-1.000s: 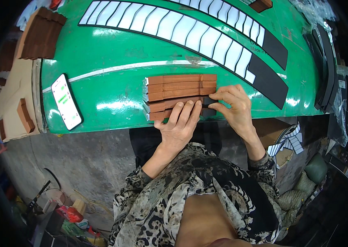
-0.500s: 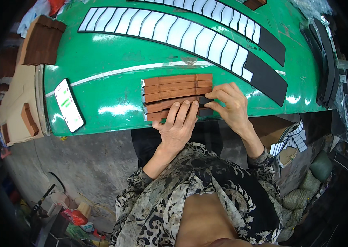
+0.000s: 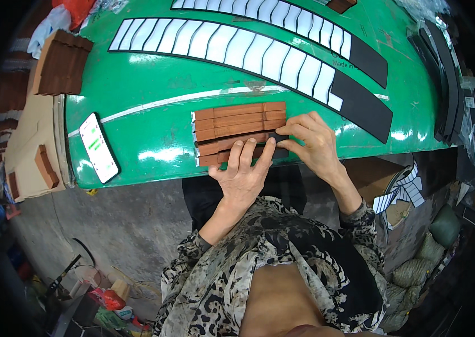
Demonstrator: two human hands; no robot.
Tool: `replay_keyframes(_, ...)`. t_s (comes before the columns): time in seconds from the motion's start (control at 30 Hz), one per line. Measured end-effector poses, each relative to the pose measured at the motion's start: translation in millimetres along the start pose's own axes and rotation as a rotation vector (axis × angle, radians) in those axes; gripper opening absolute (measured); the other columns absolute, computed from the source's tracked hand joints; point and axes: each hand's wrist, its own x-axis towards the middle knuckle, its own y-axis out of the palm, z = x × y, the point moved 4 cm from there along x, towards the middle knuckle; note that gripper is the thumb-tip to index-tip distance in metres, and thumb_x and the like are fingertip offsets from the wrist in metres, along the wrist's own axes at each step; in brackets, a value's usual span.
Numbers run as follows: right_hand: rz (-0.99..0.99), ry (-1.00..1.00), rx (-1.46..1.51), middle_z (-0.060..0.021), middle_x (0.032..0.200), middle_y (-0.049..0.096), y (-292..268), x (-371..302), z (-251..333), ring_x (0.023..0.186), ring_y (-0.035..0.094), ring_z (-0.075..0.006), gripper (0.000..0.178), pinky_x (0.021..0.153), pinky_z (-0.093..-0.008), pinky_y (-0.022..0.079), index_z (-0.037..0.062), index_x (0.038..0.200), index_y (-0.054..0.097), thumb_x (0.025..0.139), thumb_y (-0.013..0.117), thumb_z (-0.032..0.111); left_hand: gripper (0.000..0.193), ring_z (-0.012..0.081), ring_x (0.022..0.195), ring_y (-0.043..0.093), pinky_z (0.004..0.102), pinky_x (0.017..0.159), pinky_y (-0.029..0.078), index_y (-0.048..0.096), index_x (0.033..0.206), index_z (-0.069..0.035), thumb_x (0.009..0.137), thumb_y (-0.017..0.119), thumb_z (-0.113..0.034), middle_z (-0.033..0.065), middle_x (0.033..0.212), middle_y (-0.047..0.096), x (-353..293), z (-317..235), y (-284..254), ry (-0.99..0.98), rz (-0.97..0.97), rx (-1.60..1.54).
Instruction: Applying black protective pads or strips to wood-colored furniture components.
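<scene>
Under both hands, brown rectangular strips lie in rows; left hand presses flat, fingers spread, right hand pinches a black strip, not yet seated.

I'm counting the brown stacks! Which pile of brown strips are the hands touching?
The flat row of brown strips mid-table, at the near edge. Left hand presses on it, right hand pinches its end. The other brown stack sits untouched, far left.
</scene>
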Motion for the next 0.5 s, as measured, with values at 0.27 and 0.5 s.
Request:
replay_keyframes(0.27,-0.032,0.232,0.341,-0.0086,0.086,0.065,-8.3,-11.8,-26.1,0.084,0.061,-0.0237,0.02,0.071,-0.0326,0.049,0.0055,0.09,0.068,0.072,0.074,0.009,0.066,0.0168,0.118,0.037,0.0443,0.084,0.023,0.055,0.123,-0.036,0.061,0.078,-0.038,-0.0036,0.121,0.046,10.3,-4.6,-7.4,-0.047,0.098,-0.022)
replay_keyframes(0.5,-0.106,0.317,0.404,-0.007,0.082,0.065,-12.3,-12.8,-49.6,0.07,0.059,-0.0185,0.012,0.061,-0.0293,0.047,0.0042,0.086,0.067,0.075,0.071,0.006,0.072,0.0192,0.117,0.038,0.0451,0.084,0.021,0.051,0.13,-0.033,0.063,0.077,-0.042,0.0,0.121,0.045,11.5,-3.9,-5.8,-0.011,0.144,0.047)
